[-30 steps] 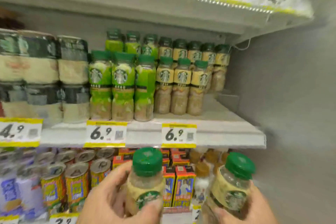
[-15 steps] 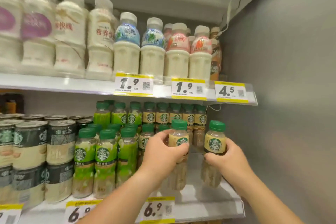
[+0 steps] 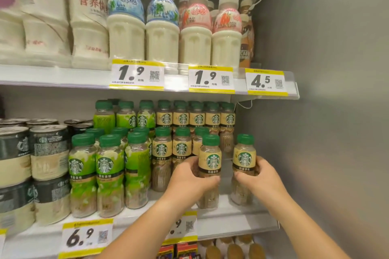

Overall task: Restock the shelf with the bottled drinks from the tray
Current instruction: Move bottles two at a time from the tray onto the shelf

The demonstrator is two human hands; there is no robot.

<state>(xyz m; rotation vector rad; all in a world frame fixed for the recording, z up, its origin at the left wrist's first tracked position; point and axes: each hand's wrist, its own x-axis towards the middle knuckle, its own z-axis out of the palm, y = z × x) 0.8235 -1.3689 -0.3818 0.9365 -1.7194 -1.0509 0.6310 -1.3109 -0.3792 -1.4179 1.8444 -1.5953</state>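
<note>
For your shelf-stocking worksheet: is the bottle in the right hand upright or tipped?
Upright: the bottle in the right hand has its green cap on top.

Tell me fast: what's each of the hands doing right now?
Left hand: closed around a tan-label coffee bottle standing on the shelf.
Right hand: closed around a second tan-label bottle, at the row's right end.

Standing on the middle shelf (image 3: 242, 216), at its right end: two bottles side by side, the left bottle (image 3: 209, 160) wrapped by the left hand (image 3: 189, 176), the right bottle (image 3: 244, 157) by the right hand (image 3: 261, 176). Sitting just behind and to their left: rows of matching bottles (image 3: 181, 149). Further left, another bottle group (image 3: 109, 170), then stacked cans (image 3: 48, 153) (two high). Lining the upper shelf (image 3: 52, 75) overhead: taller bottles (image 3: 162, 27).
</note>
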